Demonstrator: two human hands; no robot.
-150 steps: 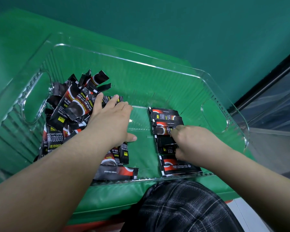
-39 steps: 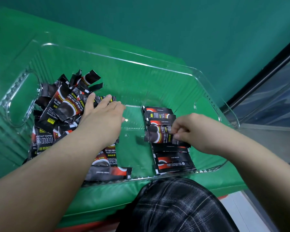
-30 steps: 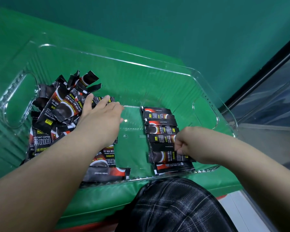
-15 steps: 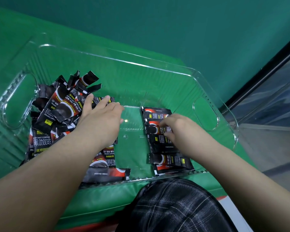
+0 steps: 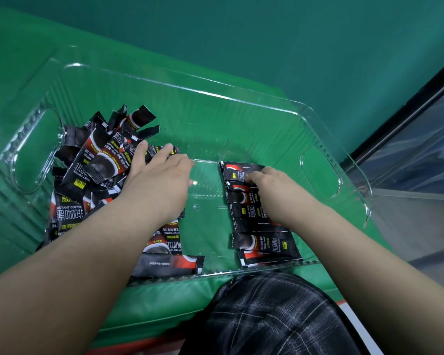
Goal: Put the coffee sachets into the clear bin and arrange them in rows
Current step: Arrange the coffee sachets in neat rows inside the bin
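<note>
Inside the clear bin (image 5: 305,116) on a green padded surface (image 5: 23,60), we work on a row of coffee sachets (image 5: 256,213) stacked edge to edge along the right half of the floor, while a loose heap of sachets (image 5: 95,172) waits at the left end. Our right hand (image 5: 274,190) sits on the far part of the row, fingertips curled down onto the second sachet from the back; whether they pinch it or only press it, we cannot tell. Our left hand (image 5: 159,185) lies flat on the heap, fingers straight and spread, holding nothing. To do this step well, we judge, each sachet should be nudged square against its neighbour with ends lined up, kept flat so none rides over the next. The sachets are slim black packets with a red band, a printed coffee cup, white lettering and a small yellow mark; several in the heap stand tilted, one lies alone by the near wall.
</note>
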